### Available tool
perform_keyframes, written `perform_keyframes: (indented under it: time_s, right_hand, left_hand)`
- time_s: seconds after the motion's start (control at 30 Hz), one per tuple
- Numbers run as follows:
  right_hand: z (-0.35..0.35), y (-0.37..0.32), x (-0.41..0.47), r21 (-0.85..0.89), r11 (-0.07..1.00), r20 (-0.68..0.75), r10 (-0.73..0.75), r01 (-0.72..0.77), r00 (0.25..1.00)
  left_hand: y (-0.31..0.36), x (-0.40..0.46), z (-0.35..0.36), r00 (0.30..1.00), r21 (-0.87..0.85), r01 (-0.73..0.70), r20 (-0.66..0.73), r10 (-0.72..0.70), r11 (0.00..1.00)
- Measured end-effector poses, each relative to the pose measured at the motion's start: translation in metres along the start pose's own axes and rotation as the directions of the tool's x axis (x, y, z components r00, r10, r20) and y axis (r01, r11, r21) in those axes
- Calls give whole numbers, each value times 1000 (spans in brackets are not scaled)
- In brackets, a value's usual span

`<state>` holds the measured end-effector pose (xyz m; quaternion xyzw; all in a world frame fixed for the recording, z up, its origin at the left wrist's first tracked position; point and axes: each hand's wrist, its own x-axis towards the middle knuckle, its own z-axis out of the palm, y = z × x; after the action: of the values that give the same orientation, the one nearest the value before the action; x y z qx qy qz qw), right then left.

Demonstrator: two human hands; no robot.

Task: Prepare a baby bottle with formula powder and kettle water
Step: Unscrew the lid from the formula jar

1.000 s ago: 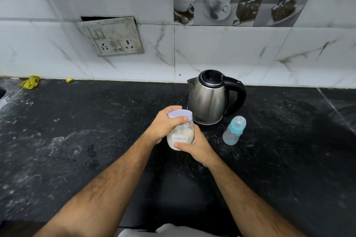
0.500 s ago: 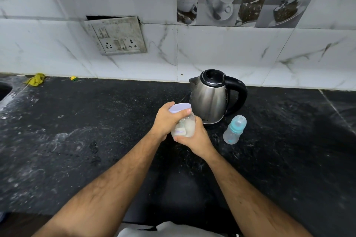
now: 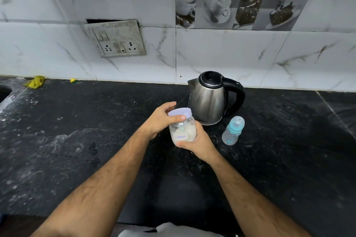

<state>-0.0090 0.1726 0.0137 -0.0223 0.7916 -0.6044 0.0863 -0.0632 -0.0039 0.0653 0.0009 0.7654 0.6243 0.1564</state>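
Standing behind everything, the kettle [image 3: 210, 100] is the landmark. Just before it, the formula jar [image 3: 183, 131] is held up: right hand [image 3: 198, 144] wraps its base, left hand [image 3: 159, 121] curls round the lid [image 3: 180, 112]. Better to steady the base and twist only the lid. Baby bottle [image 3: 233, 131] waits, capped, beside the kettle's right.
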Motion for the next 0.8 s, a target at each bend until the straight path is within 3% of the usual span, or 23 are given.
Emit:
perform_keyframes:
  time_s: [0.23,0.5,0.8]
  right_hand:
    - [-1,6,0,1,1000,-16,9,-9,1000]
    - [5,7,0,10,1000,4,12,-12,1000]
    - [7,14,1,-7,1000,9,24,-24,1000]
  left_hand:
    - [1,-3,-9,996,-58,5,93,1,998]
    - [0,-2,-7,998,70,-47,-39,50,996]
    - [3,0,-9,990,89,-23,138,11,996]
